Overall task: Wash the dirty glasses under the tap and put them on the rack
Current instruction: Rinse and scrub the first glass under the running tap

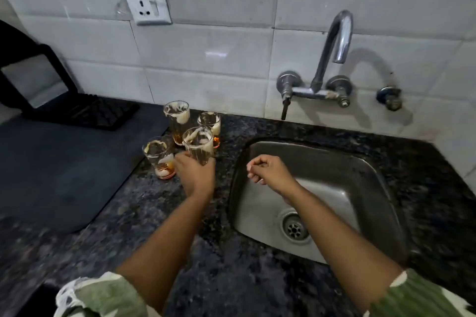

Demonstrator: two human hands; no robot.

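A: Where is my left hand (pixel 195 172)?

B: On the speckled black granite counter (pixel 231 278), my left hand grips the base of the nearest dirty clear ribbed glass (pixel 198 145), fingers curled round it. Three more foam-streaked glasses stand just beyond and left of that hand.

A: And my right hand (pixel 270 171)?

B: It hovers over the steel sink (pixel 360 188), loosely curled, holding nothing. The chrome wall tap (pixel 334 41) is beyond it; the black drying rack (pixel 85 110) lies far left.
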